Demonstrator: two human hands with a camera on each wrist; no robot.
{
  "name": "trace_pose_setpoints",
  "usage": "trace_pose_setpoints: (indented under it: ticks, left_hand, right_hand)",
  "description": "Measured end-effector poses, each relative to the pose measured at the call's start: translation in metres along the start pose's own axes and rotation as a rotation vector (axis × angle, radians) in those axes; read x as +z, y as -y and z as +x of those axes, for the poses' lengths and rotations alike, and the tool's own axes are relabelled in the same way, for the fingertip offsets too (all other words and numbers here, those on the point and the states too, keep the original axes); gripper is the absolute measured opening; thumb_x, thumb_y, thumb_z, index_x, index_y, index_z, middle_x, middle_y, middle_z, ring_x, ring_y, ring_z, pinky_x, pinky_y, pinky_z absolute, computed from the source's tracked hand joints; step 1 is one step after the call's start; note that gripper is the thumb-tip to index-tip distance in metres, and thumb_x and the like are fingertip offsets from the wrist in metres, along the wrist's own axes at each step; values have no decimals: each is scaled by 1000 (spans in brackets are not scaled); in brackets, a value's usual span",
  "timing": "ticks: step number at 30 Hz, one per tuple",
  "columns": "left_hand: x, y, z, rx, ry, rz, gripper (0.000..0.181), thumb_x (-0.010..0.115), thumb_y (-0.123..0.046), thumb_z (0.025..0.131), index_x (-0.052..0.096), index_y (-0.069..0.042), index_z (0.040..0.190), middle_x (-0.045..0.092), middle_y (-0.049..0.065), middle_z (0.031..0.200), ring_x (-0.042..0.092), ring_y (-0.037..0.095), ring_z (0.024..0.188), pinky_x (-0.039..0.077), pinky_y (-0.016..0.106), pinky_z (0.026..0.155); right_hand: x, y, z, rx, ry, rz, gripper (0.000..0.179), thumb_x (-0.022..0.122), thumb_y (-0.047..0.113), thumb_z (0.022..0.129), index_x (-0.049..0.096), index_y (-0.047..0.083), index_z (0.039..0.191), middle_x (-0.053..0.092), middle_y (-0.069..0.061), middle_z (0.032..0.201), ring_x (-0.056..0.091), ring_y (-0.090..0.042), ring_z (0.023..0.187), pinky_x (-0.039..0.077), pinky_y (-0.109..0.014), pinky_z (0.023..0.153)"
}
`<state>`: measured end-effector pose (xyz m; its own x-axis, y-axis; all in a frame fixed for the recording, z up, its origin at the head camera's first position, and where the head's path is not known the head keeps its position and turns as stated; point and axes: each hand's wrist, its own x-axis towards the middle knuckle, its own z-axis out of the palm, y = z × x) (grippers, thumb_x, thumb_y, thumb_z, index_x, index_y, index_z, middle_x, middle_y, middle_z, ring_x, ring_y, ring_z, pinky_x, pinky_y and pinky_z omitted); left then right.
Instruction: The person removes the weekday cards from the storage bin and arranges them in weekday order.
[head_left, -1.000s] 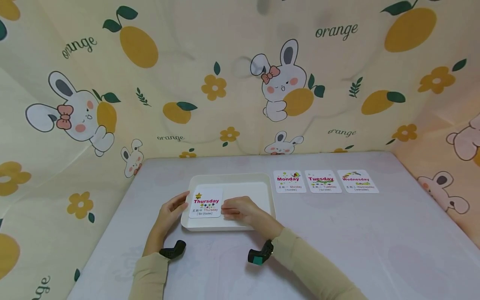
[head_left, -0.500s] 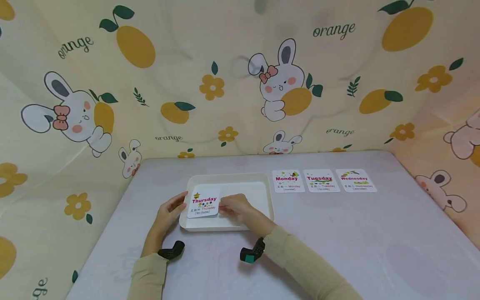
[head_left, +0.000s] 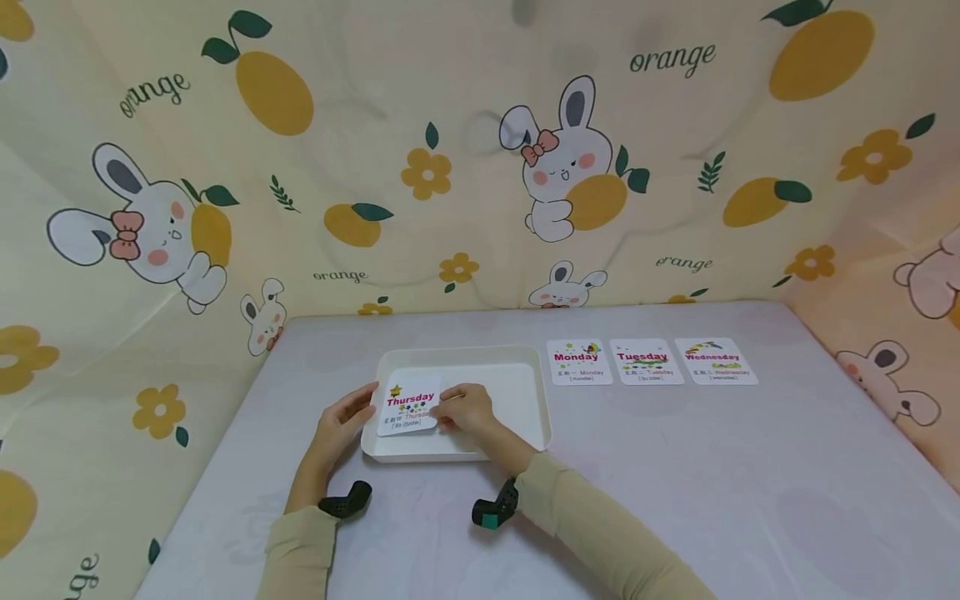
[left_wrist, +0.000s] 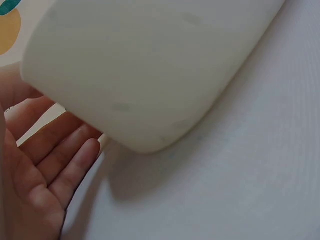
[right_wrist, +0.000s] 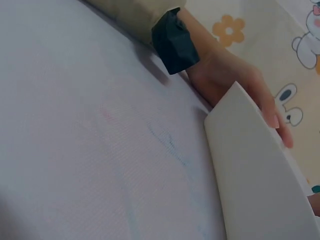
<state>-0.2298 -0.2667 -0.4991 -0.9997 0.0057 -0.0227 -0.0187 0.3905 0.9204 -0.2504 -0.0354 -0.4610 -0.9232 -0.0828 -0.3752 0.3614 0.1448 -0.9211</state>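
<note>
A white card printed "Thursday" (head_left: pixel 409 403) is in the left part of a shallow white tray (head_left: pixel 495 450), its right side tipped up. At that raised edge my right hand (head_left: pixel 468 410) pinches the card, with the thumb in front. The right wrist view shows the right hand (right_wrist: pixel 230 75) reaching over the tray's wall (right_wrist: pixel 250 170), the card hidden there. Beside the tray's left rim my left hand (head_left: pixel 337 429) rests, fingertips at the edge. Seen from the left wrist, this hand (left_wrist: pixel 37 175) has loosely bent fingers along the tray's outer end (left_wrist: pixel 125 75).
Right of the tray lie three cards in a row: "Monday" (head_left: pixel 579 363), "Tuesday" (head_left: pixel 647 363) and "Wednesday" (head_left: pixel 716 363). A pale cloth covers the table (head_left: pixel 637 467). A patterned curtain (head_left: pixel 465 83) closes off the back and sides.
My right hand has moved left and closed on the right edge of the "Thursday" card. That edge has risen from the tray. The left hand has stayed at the rim.
</note>
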Motion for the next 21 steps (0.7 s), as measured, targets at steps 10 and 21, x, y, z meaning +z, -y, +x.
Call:
trace_pose_setpoints:
  ticks: [10, 21]
  left_hand:
    - [0, 0, 0, -7, 1, -9, 45, 57, -23, 97, 49, -13, 141, 49, 9, 148, 50, 28, 132, 37, 3, 92]
    - [0, 1, 0, 2, 7, 0, 46, 56, -24, 97, 49, -13, 141, 48, 10, 149, 49, 29, 133, 36, 2, 91]
  right_hand:
    - [-3, -2, 1, 0, 10, 30, 23, 70, -1, 79, 65, -6, 101, 58, 1, 60, 54, -5, 44, 47, -15, 45]
    - [-5, 3, 0, 30, 36, 78, 26, 70, -1, 80, 63, -4, 105, 62, -2, 64, 58, -7, 49, 51, -17, 48]
